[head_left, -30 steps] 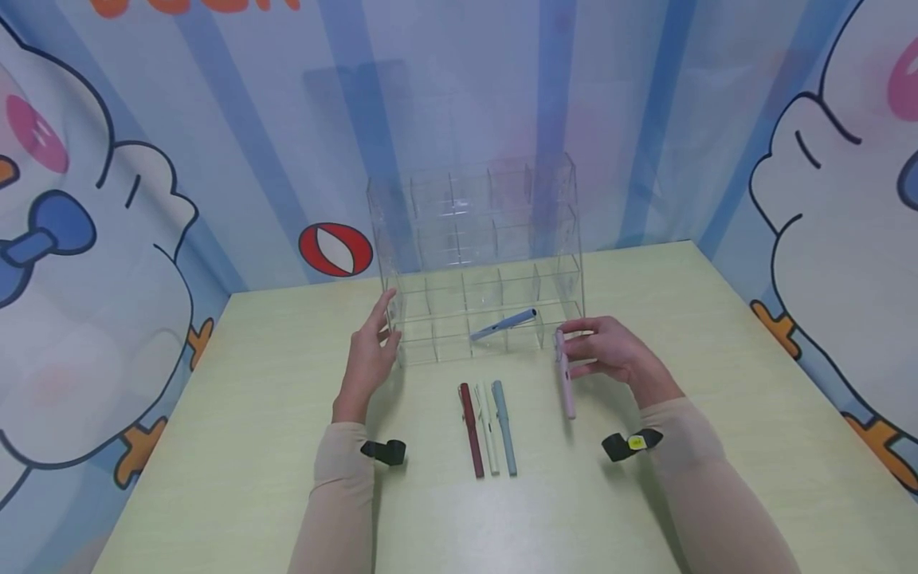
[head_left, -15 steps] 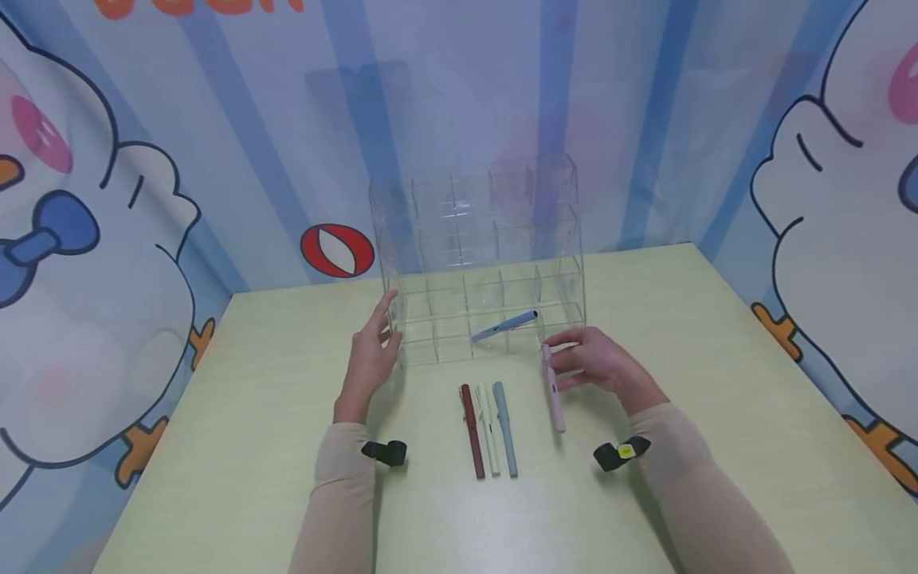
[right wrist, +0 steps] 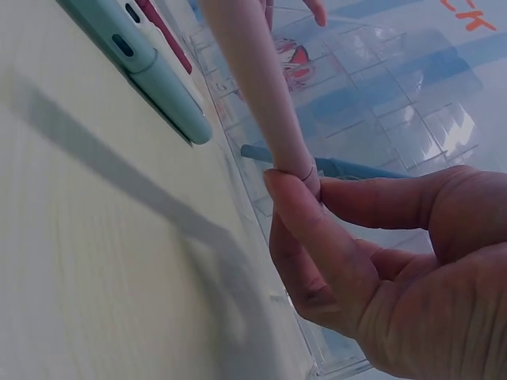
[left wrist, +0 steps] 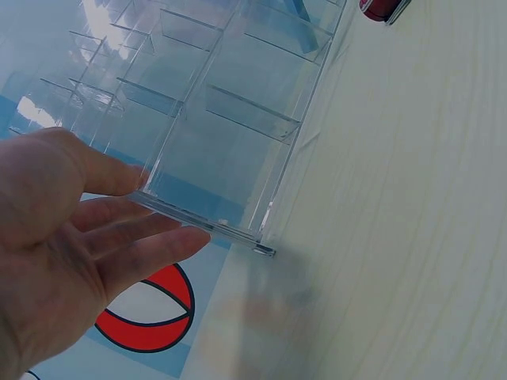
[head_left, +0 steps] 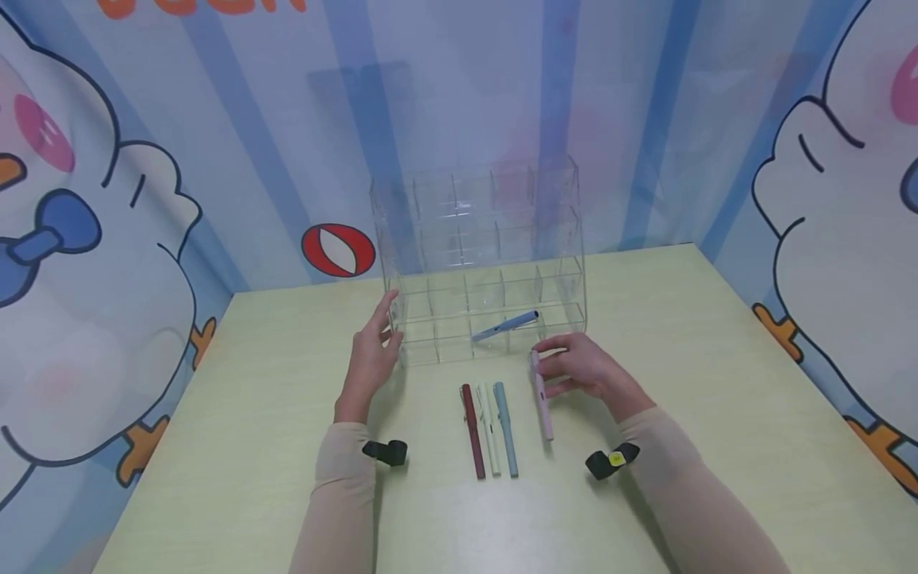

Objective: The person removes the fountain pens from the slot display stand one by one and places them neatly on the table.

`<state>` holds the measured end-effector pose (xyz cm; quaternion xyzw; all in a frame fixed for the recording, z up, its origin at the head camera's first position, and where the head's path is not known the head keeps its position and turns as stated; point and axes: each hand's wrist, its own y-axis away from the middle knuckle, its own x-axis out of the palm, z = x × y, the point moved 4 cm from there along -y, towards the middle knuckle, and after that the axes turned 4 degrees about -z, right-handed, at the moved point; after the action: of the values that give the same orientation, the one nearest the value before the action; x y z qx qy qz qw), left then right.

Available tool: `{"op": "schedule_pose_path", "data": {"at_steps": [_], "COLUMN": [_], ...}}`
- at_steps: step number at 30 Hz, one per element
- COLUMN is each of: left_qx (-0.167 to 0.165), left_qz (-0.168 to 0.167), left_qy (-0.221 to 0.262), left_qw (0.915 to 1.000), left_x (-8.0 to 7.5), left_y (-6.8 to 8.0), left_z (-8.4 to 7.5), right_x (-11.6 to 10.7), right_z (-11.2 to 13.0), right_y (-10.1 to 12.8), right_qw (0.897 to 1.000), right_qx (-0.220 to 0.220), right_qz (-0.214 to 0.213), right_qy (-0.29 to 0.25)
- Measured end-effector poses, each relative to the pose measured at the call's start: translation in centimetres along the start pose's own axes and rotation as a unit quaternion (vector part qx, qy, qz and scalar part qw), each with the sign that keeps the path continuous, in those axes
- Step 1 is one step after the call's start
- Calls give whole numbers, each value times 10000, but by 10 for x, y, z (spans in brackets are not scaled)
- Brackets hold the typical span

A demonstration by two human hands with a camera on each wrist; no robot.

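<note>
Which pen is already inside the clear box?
The blue pen. It lies slanted in the box, while the red, white and grey-blue pens lie on the table and the pink pen is in the right hand.

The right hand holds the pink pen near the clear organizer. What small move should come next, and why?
Probably lift the pale pink pen and tip its end toward an empty cell of the clear acrylic compartment organizer. The right hand pinches the pen at its top end, just in front of the organizer; the left hand rests straight fingers on its left wall; only a blue pen lies inside.
</note>
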<state>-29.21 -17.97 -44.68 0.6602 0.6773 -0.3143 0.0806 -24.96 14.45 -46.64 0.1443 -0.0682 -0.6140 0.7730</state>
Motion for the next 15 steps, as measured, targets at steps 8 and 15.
{"op": "schedule_pose_path", "data": {"at_steps": [8,15], "left_qx": [46,90], "left_qz": [-16,-33], "left_qy": [56,28], "left_qw": [10000,10000], "left_x": [1,1], "left_y": [0,-1], "left_z": [1,0], "right_x": [9,17], "right_z": [-3,-3], "right_y": [-1,0], "right_qw": [10000,9999], "right_qx": [-67,-31], "right_qz": [25,95], "right_qy": [-1,45]}}
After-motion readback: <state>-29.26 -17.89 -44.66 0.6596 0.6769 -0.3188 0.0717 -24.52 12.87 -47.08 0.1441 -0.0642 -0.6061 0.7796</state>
